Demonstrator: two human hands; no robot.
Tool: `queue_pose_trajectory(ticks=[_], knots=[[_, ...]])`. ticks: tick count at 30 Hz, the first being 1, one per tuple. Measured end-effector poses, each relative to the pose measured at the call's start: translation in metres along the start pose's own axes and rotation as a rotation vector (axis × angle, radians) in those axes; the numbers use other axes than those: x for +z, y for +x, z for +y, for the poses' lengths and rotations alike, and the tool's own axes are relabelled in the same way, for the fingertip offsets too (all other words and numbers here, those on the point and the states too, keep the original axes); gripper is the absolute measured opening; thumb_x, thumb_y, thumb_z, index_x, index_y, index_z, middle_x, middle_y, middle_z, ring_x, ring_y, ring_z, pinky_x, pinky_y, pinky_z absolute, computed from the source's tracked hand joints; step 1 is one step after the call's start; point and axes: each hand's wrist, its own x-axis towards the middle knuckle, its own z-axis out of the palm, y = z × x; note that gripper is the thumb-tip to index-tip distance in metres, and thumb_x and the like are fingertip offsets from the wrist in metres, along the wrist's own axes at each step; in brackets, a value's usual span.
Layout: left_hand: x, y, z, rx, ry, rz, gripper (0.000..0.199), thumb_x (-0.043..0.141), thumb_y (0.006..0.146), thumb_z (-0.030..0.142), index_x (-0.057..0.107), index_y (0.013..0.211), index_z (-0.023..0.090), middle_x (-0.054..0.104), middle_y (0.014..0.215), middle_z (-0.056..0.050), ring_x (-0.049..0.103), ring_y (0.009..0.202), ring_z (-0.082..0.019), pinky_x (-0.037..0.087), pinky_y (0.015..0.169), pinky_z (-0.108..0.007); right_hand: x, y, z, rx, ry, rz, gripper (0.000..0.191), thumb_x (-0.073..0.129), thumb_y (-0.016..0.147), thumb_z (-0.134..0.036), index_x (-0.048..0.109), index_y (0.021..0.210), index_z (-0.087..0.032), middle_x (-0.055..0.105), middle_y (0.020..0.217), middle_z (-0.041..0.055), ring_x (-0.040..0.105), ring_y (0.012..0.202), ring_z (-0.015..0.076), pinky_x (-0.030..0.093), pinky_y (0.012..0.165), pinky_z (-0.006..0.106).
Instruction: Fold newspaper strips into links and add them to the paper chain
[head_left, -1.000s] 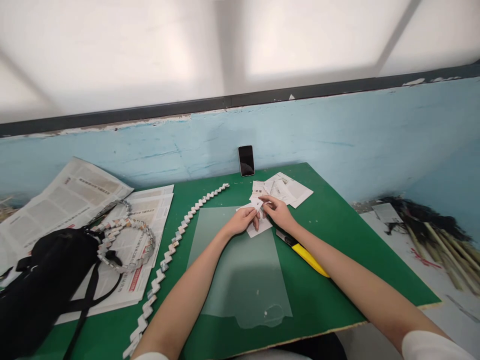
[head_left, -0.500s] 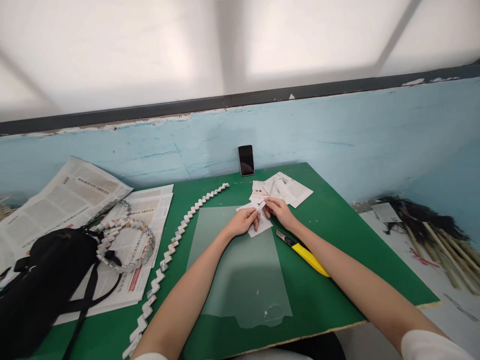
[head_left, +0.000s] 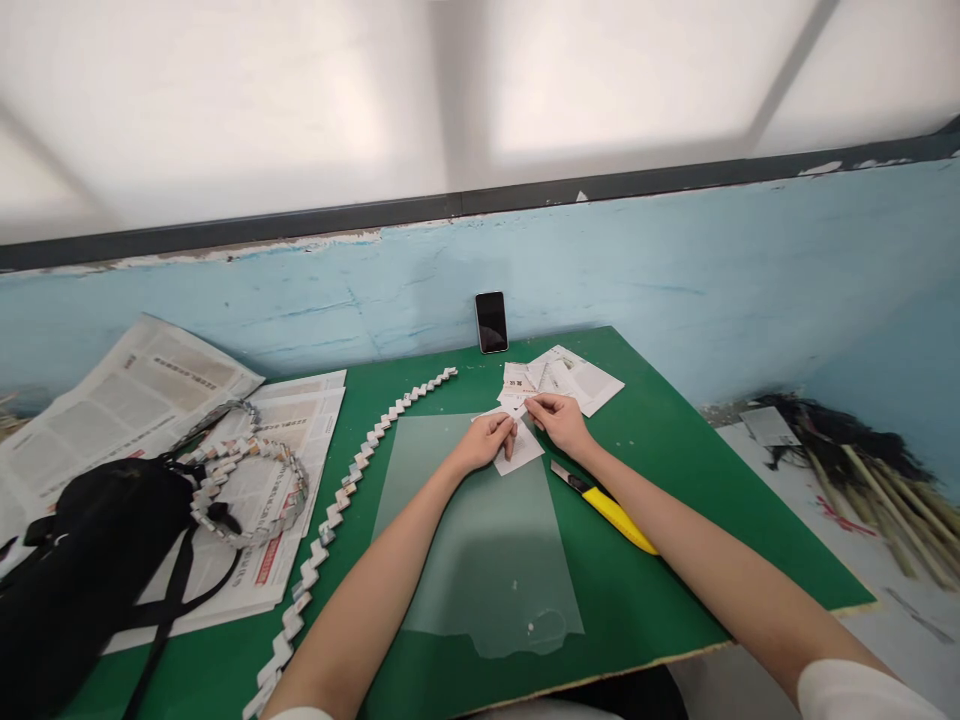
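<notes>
Over the sheets of paper, my left hand [head_left: 487,442] and my right hand [head_left: 559,420] are close together, both with fingers closed in a pinch. Between their fingertips is a small white strip of paper [head_left: 520,409], partly hidden by the fingers. Beneath my left hand lies a white piece of paper [head_left: 523,455], overlapping the far end of a translucent sheet [head_left: 480,560]. A utility knife [head_left: 611,515] with a yellow handle rests near my right forearm, its blade end toward my hands. Several cut pieces of printed paper [head_left: 592,382] lie just beyond my right hand.
A long zigzag chain of folded paper [head_left: 349,488] runs along the left of the green table [head_left: 697,520]. Newspapers [head_left: 315,420], a black bag [head_left: 112,530] and a coiled paper chain [head_left: 292,500] lie farther left. A phone [head_left: 492,322] leans on the wall.
My fingertips have shifted slightly, and less of the paper strip shows between them. The view has moved a little; the things on the table stay put.
</notes>
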Motion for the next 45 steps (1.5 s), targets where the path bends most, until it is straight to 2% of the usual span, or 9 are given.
queue_pose_trajectory(ticks=[3,6,8,13,18,26,30,40,45], knots=[[0.000,0.003,-0.006,-0.029,-0.094,0.136,0.043,0.046,0.097,0.058,0.057,0.083,0.019,0.064,0.055,0.000,0.053,0.051,-0.013,0.041,0.060,-0.025,0.000,-0.002,-0.002,-0.012,0.007,-0.031,0.043,0.066,0.087,-0.057,0.064,0.072,-0.017,0.052,0.056,-0.0014,0.042,0.050,0.0123,0.032,0.049,0.027],[-0.001,0.005,-0.008,-0.043,-0.168,0.283,0.045,0.051,0.093,0.062,0.057,0.083,0.018,0.062,0.055,0.000,0.054,0.051,-0.014,0.041,0.058,-0.025,0.000,-0.006,-0.005,-0.021,-0.008,-0.136,0.037,0.067,0.087,-0.053,0.065,0.076,-0.018,0.055,0.060,-0.0013,0.043,0.053,0.0123,0.033,0.051,0.026],[-0.001,0.005,-0.007,-0.032,-0.195,0.330,0.046,0.053,0.092,0.063,0.057,0.084,0.018,0.063,0.057,0.000,0.056,0.053,-0.014,0.043,0.059,-0.026,0.001,-0.008,-0.007,-0.045,-0.048,-0.197,0.035,0.067,0.088,-0.051,0.066,0.077,-0.018,0.058,0.064,-0.0003,0.045,0.056,0.0129,0.036,0.053,0.026],[-0.002,0.003,-0.006,-0.002,-0.256,0.292,0.043,0.063,0.088,0.061,0.060,0.087,0.018,0.066,0.065,-0.001,0.059,0.056,-0.013,0.045,0.058,-0.025,0.002,-0.010,-0.008,-0.093,-0.141,-0.232,0.033,0.064,0.090,-0.048,0.065,0.075,-0.018,0.059,0.066,0.0001,0.047,0.060,0.0135,0.036,0.057,0.026],[-0.004,0.000,-0.003,-0.006,-0.162,0.339,0.044,0.068,0.084,0.058,0.064,0.074,0.016,0.068,0.067,-0.003,0.061,0.062,-0.016,0.047,0.062,-0.026,0.001,-0.010,-0.006,-0.110,-0.179,-0.255,0.032,0.062,0.092,-0.046,0.066,0.077,-0.018,0.060,0.067,0.0002,0.047,0.060,0.0138,0.036,0.058,0.026],[-0.003,-0.004,0.003,0.025,-0.120,0.214,0.042,0.069,0.085,0.056,0.069,0.075,0.015,0.070,0.067,-0.005,0.063,0.063,-0.017,0.049,0.064,-0.027,0.002,-0.011,-0.014,-0.200,-0.302,-0.381,0.038,0.051,0.100,-0.043,0.069,0.079,-0.018,0.063,0.071,0.0020,0.050,0.063,0.0146,0.035,0.060,0.026],[-0.002,-0.003,0.003,0.012,-0.161,0.236,0.046,0.066,0.086,0.060,0.068,0.074,0.015,0.069,0.065,-0.005,0.062,0.060,-0.016,0.048,0.063,-0.027,0.002,-0.010,-0.016,-0.219,-0.290,-0.377,0.040,0.049,0.102,-0.044,0.069,0.079,-0.019,0.065,0.072,0.0020,0.052,0.065,0.0156,0.037,0.061,0.026],[-0.004,-0.001,0.000,-0.015,-0.241,0.291,0.049,0.064,0.086,0.062,0.066,0.070,0.016,0.069,0.064,-0.005,0.062,0.058,-0.017,0.050,0.063,-0.028,0.003,-0.009,-0.010,-0.149,-0.262,-0.395,0.043,0.049,0.100,-0.048,0.061,0.071,-0.019,0.050,0.059,-0.0020,0.042,0.058,0.0136,0.031,0.057,0.025],[-0.004,-0.001,0.000,0.007,-0.229,0.329,0.048,0.063,0.088,0.061,0.065,0.071,0.016,0.068,0.064,-0.004,0.062,0.057,-0.016,0.050,0.062,-0.028,0.002,-0.009,-0.012,-0.149,-0.263,-0.400,0.043,0.050,0.100,-0.048,0.062,0.071,-0.018,0.050,0.059,-0.0019,0.041,0.057,0.0131,0.029,0.056,0.026]])
